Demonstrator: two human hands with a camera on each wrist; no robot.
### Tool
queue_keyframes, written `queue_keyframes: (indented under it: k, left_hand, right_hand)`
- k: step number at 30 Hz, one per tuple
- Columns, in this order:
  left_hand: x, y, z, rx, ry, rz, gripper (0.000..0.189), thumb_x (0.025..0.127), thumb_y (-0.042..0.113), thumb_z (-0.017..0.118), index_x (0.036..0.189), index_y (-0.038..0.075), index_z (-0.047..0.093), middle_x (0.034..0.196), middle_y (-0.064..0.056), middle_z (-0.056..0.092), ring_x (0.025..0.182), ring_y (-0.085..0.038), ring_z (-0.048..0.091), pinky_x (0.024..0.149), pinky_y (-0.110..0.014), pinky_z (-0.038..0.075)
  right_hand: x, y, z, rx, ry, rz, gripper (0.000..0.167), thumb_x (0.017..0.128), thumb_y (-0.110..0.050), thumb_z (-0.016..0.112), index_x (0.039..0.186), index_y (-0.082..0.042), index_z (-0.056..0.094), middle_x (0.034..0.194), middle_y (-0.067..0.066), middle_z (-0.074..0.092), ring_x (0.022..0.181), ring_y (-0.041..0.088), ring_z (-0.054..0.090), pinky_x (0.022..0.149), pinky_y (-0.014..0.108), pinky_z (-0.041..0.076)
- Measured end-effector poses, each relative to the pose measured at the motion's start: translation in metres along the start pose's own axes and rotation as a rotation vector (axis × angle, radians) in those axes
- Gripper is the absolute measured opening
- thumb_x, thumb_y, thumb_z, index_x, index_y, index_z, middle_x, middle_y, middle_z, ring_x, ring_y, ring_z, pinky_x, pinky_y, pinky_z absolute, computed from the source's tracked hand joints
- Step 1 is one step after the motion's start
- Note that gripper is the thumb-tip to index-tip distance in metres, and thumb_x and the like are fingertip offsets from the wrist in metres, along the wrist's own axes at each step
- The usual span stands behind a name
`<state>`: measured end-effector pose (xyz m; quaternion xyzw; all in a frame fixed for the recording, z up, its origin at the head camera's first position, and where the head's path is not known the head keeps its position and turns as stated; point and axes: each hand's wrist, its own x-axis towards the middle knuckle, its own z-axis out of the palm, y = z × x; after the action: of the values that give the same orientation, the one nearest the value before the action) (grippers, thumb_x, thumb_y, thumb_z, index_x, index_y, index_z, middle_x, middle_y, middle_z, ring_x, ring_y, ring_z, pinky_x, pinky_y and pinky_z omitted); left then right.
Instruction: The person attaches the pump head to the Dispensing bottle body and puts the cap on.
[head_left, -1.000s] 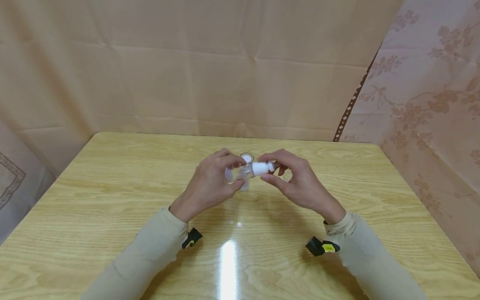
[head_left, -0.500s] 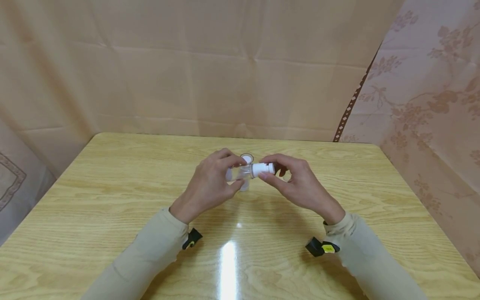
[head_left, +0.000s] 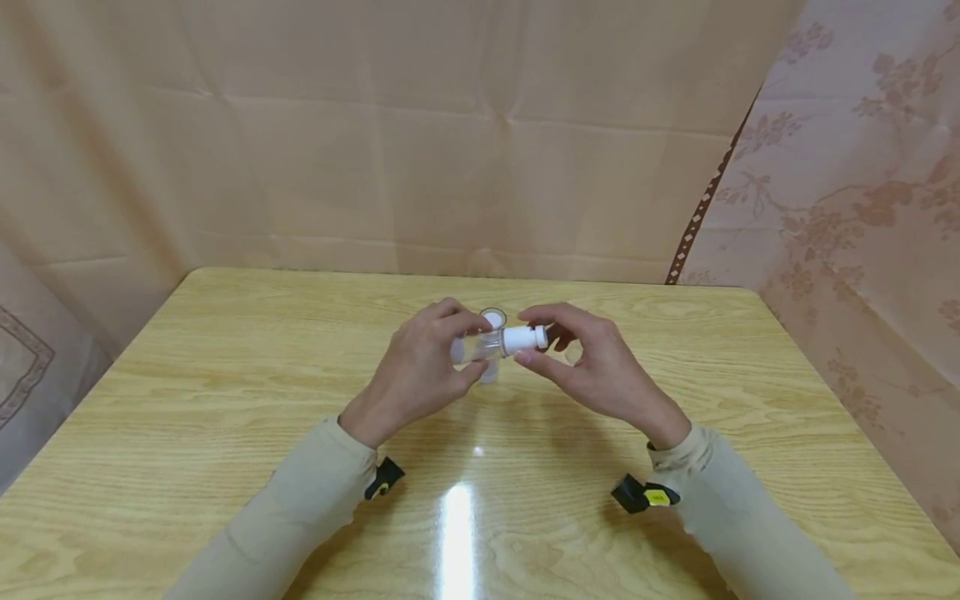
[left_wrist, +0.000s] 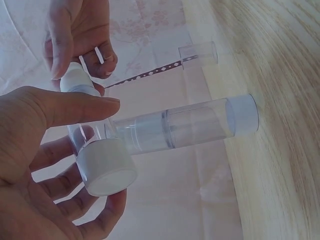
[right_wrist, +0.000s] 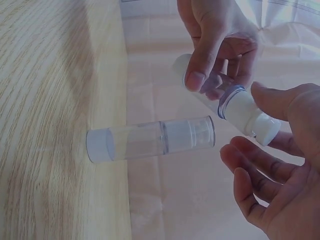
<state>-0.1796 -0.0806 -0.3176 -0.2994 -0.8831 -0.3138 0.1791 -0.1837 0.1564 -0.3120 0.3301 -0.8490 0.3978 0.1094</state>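
Note:
My left hand (head_left: pixel 420 358) grips a clear pump bottle (head_left: pixel 480 346) round its transparent body, holding it sideways above the table. The bottle's white base (left_wrist: pixel 107 167) faces the left wrist camera, and its white pump head (head_left: pixel 525 337) points to the right. Around that pump head is my right hand (head_left: pixel 600 358), its thumb close by the white collar and its fingers loosely spread, with a gap below the pump head in the right wrist view. A second pump bottle (right_wrist: pixel 145 137), clear with a white base, stands upright on the table just behind, partly hidden in the head view.
A small clear cap (left_wrist: pixel 198 55) stands on the table beyond my right hand. The wood-grain table (head_left: pixel 225 375) reaches back to a beige curtain (head_left: pixel 360 150), with a flowered cloth (head_left: pixel 877 200) at the right.
My right fingers have shifted about the pump head and loosened from it, so more of its white end shows. The left hand keeps its hold on the bottle, almost still.

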Motion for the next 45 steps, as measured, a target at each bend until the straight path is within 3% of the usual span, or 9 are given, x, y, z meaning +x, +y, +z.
queue_keyframes:
  k: [12, 19, 35, 39, 45]
  left_hand:
    - [-0.0006, -0.0012, 0.0012, -0.024, -0.004, -0.018, 0.032, 0.077, 0.008, 0.088, 0.106, 0.004, 0.075, 0.101, -0.008, 0.067, 0.083, -0.02, 0.059, 0.067, -0.034, 0.052]
    - [-0.0009, -0.0001, 0.0013, -0.027, -0.007, -0.02, 0.033, 0.078, 0.008, 0.088, 0.107, 0.004, 0.075, 0.103, -0.007, 0.067, 0.085, -0.02, 0.06, 0.069, -0.034, 0.053]
    - [-0.0009, 0.0004, 0.002, 0.044, 0.029, 0.039, 0.033, 0.076, 0.007, 0.089, 0.106, 0.005, 0.075, 0.103, -0.006, 0.067, 0.088, -0.022, 0.061, 0.068, -0.035, 0.053]
    - [-0.0009, 0.0002, 0.002, 0.049, 0.03, 0.04, 0.033, 0.076, 0.006, 0.089, 0.106, 0.005, 0.075, 0.103, -0.005, 0.067, 0.088, -0.022, 0.061, 0.069, -0.036, 0.053]
    - [-0.0007, 0.0, 0.0017, 0.036, 0.021, 0.024, 0.033, 0.076, 0.006, 0.088, 0.106, 0.005, 0.075, 0.103, -0.005, 0.067, 0.087, -0.021, 0.06, 0.068, -0.035, 0.053]
  right_hand:
    - [-0.0007, 0.002, 0.0005, -0.001, 0.001, -0.066, 0.037, 0.089, -0.006, 0.078, 0.124, -0.009, 0.067, 0.112, 0.001, 0.069, 0.088, 0.014, 0.061, 0.076, 0.03, 0.054]
    - [-0.0008, 0.0024, 0.001, 0.003, -0.005, -0.078, 0.034, 0.09, -0.003, 0.076, 0.122, -0.008, 0.068, 0.109, 0.001, 0.069, 0.087, 0.014, 0.061, 0.075, 0.039, 0.056]
    - [-0.0001, -0.0015, 0.0024, 0.007, -0.042, 0.049, 0.02, 0.097, -0.017, 0.071, 0.116, -0.01, 0.072, 0.095, -0.004, 0.069, 0.083, 0.014, 0.058, 0.077, 0.04, 0.054]
    - [0.0002, -0.0022, 0.0024, -0.002, -0.042, 0.062, 0.019, 0.097, -0.018, 0.071, 0.114, -0.009, 0.072, 0.095, -0.004, 0.069, 0.083, 0.015, 0.058, 0.078, 0.043, 0.054]
    - [-0.0005, -0.003, 0.0017, -0.011, -0.054, 0.077, 0.022, 0.098, -0.02, 0.07, 0.117, -0.01, 0.072, 0.096, -0.004, 0.069, 0.084, 0.014, 0.059, 0.077, 0.038, 0.054]
